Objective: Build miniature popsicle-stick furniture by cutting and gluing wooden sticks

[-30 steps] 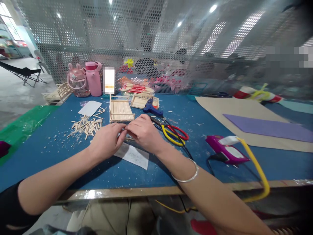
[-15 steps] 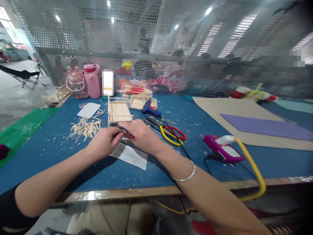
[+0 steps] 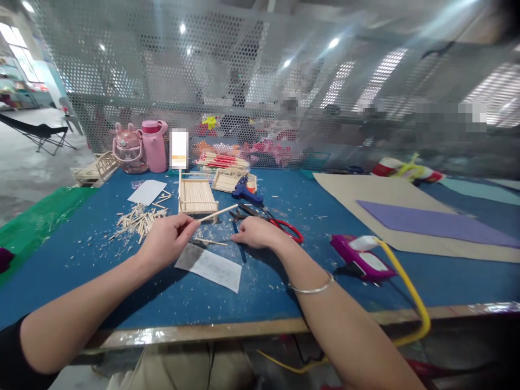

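A thin wooden stick (image 3: 219,212) is pinched in my left hand (image 3: 167,236) and points up to the right. My right hand (image 3: 257,233) is closed low over the blue table; a dark blue thin object (image 3: 242,252) shows at its fingertips, too small to make out fully. Another stick (image 3: 211,242) lies between my hands, above a white paper sheet (image 3: 215,268). Just beyond my hands stands a small bed-like frame (image 3: 197,196) of sticks. Behind my right hand are pliers with red handles (image 3: 290,228).
A blue glue gun (image 3: 246,193) lies before a stick tray (image 3: 223,180). Cut stick pieces (image 3: 140,219) are piled at left, near pink bottles (image 3: 154,147). A magenta device (image 3: 361,260) with a yellow cable and purple foam (image 3: 430,225) lie at right.
My hands have moved apart, my right hand going right and down to the table. The stick in my left hand now shows clearly. The view has tilted slightly upward.
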